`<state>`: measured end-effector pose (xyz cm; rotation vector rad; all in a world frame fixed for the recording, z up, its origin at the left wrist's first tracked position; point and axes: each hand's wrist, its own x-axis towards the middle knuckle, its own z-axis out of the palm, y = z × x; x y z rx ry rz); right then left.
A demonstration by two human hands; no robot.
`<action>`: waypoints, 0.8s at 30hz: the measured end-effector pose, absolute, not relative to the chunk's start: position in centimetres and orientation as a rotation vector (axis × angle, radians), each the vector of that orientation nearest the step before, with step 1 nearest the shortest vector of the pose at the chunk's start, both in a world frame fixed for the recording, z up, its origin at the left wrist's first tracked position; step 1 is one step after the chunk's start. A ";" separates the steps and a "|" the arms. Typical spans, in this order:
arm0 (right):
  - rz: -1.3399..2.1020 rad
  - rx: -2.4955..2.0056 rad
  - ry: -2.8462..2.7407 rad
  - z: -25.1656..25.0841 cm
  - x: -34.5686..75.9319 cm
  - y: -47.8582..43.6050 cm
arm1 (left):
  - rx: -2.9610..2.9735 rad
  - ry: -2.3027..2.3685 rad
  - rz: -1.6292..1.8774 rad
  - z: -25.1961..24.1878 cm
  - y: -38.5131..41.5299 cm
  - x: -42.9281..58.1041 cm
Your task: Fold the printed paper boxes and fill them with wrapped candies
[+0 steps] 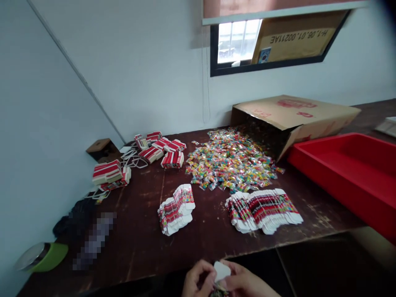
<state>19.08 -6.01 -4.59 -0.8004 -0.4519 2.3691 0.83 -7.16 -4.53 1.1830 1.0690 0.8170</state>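
Note:
At the bottom edge, just off the table's front, my left hand (197, 279) and my right hand (243, 281) meet around a small carton (222, 270). Its white end flap stands up between my fingers; the lower part is cut off by the frame. My right thumb lies across the front below the flap, and my left fingers are curled at its left side. Beyond my hands lie two rows of flat printed red-and-white cartons, a shorter stack (177, 209) and a longer stack (264, 210). Behind these spreads a pile of small clear candy packets (230, 161).
A cardboard box (297, 111) lies on its side, open toward the packets. A red tray (346, 173) stands at the right. Bundled cartons (108, 173) and white straps (133, 159) are at the left, with a green-and-silver object (43, 255) near the wall.

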 end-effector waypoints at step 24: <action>0.891 -0.948 -2.417 1.0 18.5 2.6 | 0.995 0.978 0.597 -1.8 -5.9 -1.2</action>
